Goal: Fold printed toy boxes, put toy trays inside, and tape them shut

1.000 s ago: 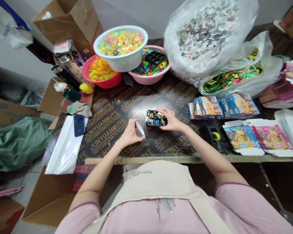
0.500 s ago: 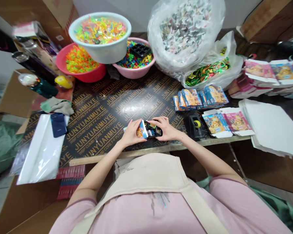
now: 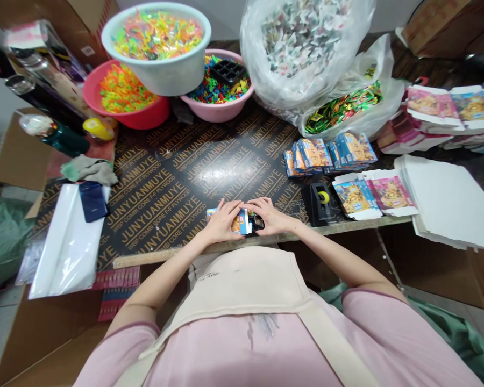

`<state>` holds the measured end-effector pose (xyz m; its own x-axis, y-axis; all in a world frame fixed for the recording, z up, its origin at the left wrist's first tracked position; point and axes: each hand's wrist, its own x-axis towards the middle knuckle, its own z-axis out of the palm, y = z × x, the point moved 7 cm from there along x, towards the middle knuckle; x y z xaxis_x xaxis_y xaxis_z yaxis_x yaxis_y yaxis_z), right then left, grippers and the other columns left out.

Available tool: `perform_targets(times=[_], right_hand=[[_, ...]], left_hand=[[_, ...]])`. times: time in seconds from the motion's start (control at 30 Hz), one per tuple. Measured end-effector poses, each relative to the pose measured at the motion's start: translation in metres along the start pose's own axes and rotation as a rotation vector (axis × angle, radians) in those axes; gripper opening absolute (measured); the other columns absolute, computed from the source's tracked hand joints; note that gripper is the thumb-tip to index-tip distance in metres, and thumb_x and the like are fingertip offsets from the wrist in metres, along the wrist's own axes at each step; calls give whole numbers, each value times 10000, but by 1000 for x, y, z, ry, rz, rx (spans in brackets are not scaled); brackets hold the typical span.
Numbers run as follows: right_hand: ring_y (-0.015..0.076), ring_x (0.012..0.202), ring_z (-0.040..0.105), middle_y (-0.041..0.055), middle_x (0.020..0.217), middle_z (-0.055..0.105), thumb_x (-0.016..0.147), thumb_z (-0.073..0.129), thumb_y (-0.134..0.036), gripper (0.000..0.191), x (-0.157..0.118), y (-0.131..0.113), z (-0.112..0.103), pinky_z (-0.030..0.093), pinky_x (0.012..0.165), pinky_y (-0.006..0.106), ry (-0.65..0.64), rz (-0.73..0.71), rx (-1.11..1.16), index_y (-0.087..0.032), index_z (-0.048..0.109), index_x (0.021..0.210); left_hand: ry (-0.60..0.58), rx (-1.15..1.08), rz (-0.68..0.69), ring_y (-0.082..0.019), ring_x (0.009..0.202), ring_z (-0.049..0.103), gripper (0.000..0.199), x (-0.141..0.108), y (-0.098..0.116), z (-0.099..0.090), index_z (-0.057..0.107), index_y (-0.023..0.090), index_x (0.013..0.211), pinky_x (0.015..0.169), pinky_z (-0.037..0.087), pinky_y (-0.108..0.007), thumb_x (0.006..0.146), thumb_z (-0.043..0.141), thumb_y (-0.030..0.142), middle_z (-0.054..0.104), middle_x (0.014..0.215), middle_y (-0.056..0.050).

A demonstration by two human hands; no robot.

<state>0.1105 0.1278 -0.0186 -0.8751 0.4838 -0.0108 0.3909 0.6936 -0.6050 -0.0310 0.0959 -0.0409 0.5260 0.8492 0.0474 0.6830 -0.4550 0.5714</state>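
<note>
My left hand (image 3: 225, 220) is wrapped round a small blue printed cardboard box (image 3: 244, 221) near the table's front edge. The box's end faces right, and a black plastic tray (image 3: 258, 221) with small items sits partly inside it. My right hand (image 3: 271, 216) grips the tray's outer end, thumb in front and fingers behind. The fingertips of both hands come close together over the box. Fingers cover much of the tray and its contents.
Behind stand a pale blue basin (image 3: 157, 75), a red basin (image 3: 145, 118) and a pink basin (image 3: 221, 111) of small coloured pieces. Plastic bags (image 3: 262, 86) lie to their right. Filled boxes (image 3: 314, 153), a tape dispenser (image 3: 317, 204) and flat cartons (image 3: 350, 196) are at right; a phone (image 3: 92, 201) at left.
The black tray has gone further into the box, so less of it shows. My hands have drawn closer together. The whole view has shifted slightly.
</note>
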Motion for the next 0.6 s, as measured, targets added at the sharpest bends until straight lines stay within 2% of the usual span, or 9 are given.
perform_targets(times=[0.07, 0.13, 0.2, 0.23, 0.33, 0.4, 0.5, 0.6], right_hand=[[363, 1319, 440, 169, 1388, 503, 692, 748, -309, 980, 0, 5, 3, 254, 1109, 601, 11, 24, 28, -265, 298, 1562], [384, 1370, 391, 171, 1451, 456, 697, 785, -402, 977, -2, 14, 7, 248, 1121, 616, 57, 74, 82, -281, 327, 1551], [386, 1394, 366, 167, 1513, 393, 708, 784, -526, 963, -7, 28, 10, 283, 1122, 604, 178, 174, 184, -292, 358, 1540], [366, 1368, 405, 159, 1510, 394, 743, 745, -575, 913, -10, 36, 12, 334, 1105, 576, 270, 244, 257, -295, 380, 1531], [258, 1097, 596, 123, 1296, 546, 875, 580, -594, 653, -25, 59, 21, 510, 945, 448, 563, 469, 476, -283, 523, 1447], [226, 950, 626, 95, 1112, 603, 882, 577, -567, 554, -33, 64, 28, 550, 854, 406, 704, 559, 551, -252, 642, 1333], [229, 945, 628, 80, 1023, 630, 829, 663, -508, 480, -36, 62, 29, 555, 847, 396, 830, 589, 603, -227, 725, 1213], [220, 929, 628, 66, 993, 647, 778, 721, -448, 432, -34, 61, 29, 553, 835, 383, 882, 607, 686, -237, 756, 1153]], left_hand=[[19, 47, -75, -401, 1379, 436, 1071, -2, -5, 1, 384, 170, 1502, 1198, 209, -640, 588, 837, 496, 470, 1486, -204], [45, 70, -134, -387, 1326, 481, 1037, -4, -9, 1, 396, 178, 1496, 1184, 240, -619, 596, 823, 465, 523, 1423, -184], [86, 77, -163, -369, 1276, 515, 1009, -6, -12, -1, 413, 176, 1486, 1161, 290, -578, 603, 810, 456, 557, 1370, -171], [108, 82, -171, -366, 1261, 521, 1006, -6, -12, -2, 420, 165, 1481, 1143, 317, -556, 602, 809, 462, 560, 1360, -174], [149, 113, -191, -368, 1239, 524, 995, -3, -11, -3, 438, 137, 1467, 1087, 365, -515, 612, 806, 487, 560, 1352, -191], [155, 141, -214, -374, 1239, 519, 995, -1, -9, -3, 437, 139, 1470, 1067, 368, -509, 620, 803, 505, 562, 1348, -194], [163, 180, -248, -383, 1246, 509, 1005, 5, -3, -2, 425, 135, 1479, 1048, 367, -506, 629, 801, 519, 556, 1353, -200], [175, 213, -275, -386, 1250, 503, 985, 10, 4, -3, 419, 124, 1482, 1032, 372, -497, 656, 786, 515, 546, 1369, -211]])
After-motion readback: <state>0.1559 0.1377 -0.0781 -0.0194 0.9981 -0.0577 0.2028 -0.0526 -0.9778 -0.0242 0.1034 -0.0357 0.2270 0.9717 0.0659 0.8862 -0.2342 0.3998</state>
